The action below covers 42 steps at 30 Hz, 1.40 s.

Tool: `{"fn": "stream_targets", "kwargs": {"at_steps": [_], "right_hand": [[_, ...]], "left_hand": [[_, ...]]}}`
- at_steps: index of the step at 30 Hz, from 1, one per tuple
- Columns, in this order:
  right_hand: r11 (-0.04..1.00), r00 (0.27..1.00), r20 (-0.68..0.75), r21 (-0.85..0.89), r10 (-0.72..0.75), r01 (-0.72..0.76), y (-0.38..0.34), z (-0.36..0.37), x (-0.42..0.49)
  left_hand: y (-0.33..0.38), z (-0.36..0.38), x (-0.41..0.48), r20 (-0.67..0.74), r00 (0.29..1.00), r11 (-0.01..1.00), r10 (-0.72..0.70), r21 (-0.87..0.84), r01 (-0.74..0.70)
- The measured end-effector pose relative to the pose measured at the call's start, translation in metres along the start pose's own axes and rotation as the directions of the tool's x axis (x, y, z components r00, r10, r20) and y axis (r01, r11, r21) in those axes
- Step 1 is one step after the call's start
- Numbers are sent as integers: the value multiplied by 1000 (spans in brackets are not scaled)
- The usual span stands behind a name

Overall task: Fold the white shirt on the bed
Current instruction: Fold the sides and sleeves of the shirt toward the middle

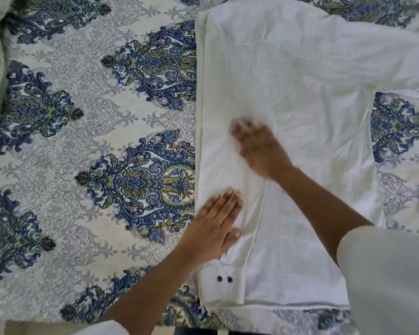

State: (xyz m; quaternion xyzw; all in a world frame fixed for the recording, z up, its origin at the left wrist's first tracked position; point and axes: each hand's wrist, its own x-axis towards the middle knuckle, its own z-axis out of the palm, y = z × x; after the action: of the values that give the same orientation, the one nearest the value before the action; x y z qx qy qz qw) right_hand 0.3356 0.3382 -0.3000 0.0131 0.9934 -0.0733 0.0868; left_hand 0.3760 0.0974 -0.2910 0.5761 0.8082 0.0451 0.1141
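White shirt (300, 68) beneath both grips (213, 226) (259, 148)

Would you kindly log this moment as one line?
left hand: flat on sleeve | right hand: flat on shirt, blurred | sleeve: folded over shirt

Right hand (258, 148) motion-blurred; white shirt (300, 68) cut off by top, right edges.

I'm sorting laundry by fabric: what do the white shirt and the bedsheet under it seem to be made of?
The shirt: probably thin woven cotton or a blend, matte, with fine soft creases and a stiffer buttoned cuff. The bedsheet: likely printed woven cotton, matte, lying flat with a blue and green pattern; fibre cannot be confirmed.
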Motion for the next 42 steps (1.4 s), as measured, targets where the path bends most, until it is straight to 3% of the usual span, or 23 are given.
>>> {"fn": "stream_targets", "kwargs": {"at_steps": [2,4,7,9,14,20,26,29,32,36,39,42], "right_hand": [[989,988,-43,-14,146,-146,20,-20,33],[983,982,-56,46,178,-176,16,-32,52],[997,996,-23,-18,-81,81,-13,-27,53],[991,992,14,-42,-124,124,-8,-19,64],[994,994,-23,0,110,-110,33,-43,145],[1000,999,24,0,25,-25,42,-45,165],[985,986,-6,-45,168,-168,61,-54,232],[966,967,0,36,255,-255,59,-66,248],[925,936,-90,208,341,-317,47,-77,221],[907,919,-144,274,367,-319,3,-64,129],[944,945,-101,143,312,-297,-19,-29,66],[884,878,-110,31,466,-466,9,-11,33]], "left_hand": [[0,-6,5,-49,999,1000,9,-19,-10],[-12,-17,23,-96,995,1000,-3,-23,1],[-47,-28,59,-88,996,1000,-16,11,17],[-65,-24,70,-29,999,999,37,22,-36],[-69,-19,72,-34,998,999,43,-14,-44],[-121,-36,105,-19,998,997,-62,51,63],[-123,-31,106,-48,998,998,-43,42,45],[-125,-32,107,-44,998,999,-36,32,37],[-126,-31,107,-28,999,999,-44,29,45],[-127,-34,110,0,998,996,-65,53,65],[-123,-35,109,35,994,993,-103,70,100],[-122,-36,110,57,993,991,-101,97,95]]}}
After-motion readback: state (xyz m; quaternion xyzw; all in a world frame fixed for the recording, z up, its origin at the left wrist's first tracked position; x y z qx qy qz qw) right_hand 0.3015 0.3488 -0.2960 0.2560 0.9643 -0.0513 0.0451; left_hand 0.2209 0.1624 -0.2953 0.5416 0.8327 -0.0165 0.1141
